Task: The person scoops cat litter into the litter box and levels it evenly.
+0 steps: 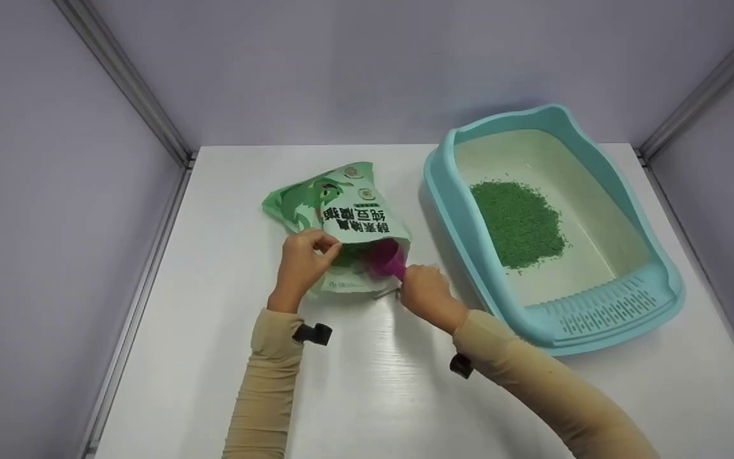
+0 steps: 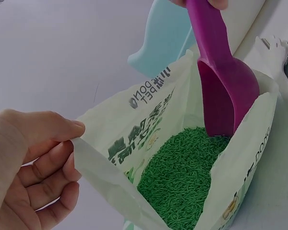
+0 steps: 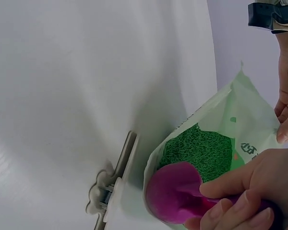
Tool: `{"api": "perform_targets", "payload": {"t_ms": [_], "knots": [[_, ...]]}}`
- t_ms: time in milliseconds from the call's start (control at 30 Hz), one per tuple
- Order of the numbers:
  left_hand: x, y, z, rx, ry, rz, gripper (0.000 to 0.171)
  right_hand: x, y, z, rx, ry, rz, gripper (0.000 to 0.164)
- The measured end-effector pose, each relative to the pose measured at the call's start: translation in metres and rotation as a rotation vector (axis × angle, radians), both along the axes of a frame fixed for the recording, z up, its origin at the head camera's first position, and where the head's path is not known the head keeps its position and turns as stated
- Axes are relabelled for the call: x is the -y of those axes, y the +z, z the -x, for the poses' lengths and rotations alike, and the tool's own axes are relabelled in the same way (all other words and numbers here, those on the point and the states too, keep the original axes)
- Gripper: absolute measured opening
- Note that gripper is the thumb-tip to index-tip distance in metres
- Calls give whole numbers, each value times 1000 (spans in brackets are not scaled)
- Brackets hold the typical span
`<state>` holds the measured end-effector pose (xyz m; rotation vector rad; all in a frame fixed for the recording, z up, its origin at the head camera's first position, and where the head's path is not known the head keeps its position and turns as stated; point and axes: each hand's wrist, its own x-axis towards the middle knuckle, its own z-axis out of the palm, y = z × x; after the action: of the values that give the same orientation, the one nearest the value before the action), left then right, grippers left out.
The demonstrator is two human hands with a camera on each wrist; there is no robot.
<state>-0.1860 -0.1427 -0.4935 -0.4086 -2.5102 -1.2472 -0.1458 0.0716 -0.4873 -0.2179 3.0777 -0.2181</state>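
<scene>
A green-and-white bag (image 1: 367, 210) of green pellet litter lies on the table with its mouth toward me. My left hand (image 1: 303, 261) pinches the edge of the bag's mouth between thumb and forefinger, spreading it. My right hand (image 1: 429, 292) grips the handle of a purple scoop (image 1: 387, 256). In the left wrist view the scoop's bowl (image 2: 230, 96) is inside the mouth, its tip at the green pellets (image 2: 182, 177). The right wrist view shows the fingers curled round the handle and the scoop's rounded underside.
A blue litter box (image 1: 469, 223) with a pale inside stands to the right, holding a patch of green pellets (image 1: 518, 223). A light-coloured sealing clip (image 3: 110, 187) lies on the table (image 1: 214, 255) beside the bag. Walls rise at the back and both sides.
</scene>
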Motion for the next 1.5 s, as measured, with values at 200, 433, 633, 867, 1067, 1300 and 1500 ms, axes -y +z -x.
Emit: {"api": "perform_targets", "payload": {"t_ms": [200, 433, 633, 867, 1067, 1300, 1500], "knots": [[1, 2, 1, -13, 13, 14, 7, 0, -8, 1, -19, 5, 52, 17], [0, 1, 0, -6, 5, 5, 7, -1, -18, 8, 79, -9, 132, 21], [0, 2, 1, -2, 12, 3, 8, 0, -30, 7, 64, -9, 179, 20], [-2, 0, 2, -10, 2, -8, 7, 0, -40, 8, 40, -30, 233, 19], [-2, 0, 1, -30, 10, 8, 7, -1, -45, 8, 10, -16, 258, 18], [-1, -2, 1, -23, 8, 3, 7, -3, -54, 6, 61, -46, 253, 20], [0, -2, 2, -28, 10, 4, 7, -6, -62, 4, 97, -84, 258, 19]]}}
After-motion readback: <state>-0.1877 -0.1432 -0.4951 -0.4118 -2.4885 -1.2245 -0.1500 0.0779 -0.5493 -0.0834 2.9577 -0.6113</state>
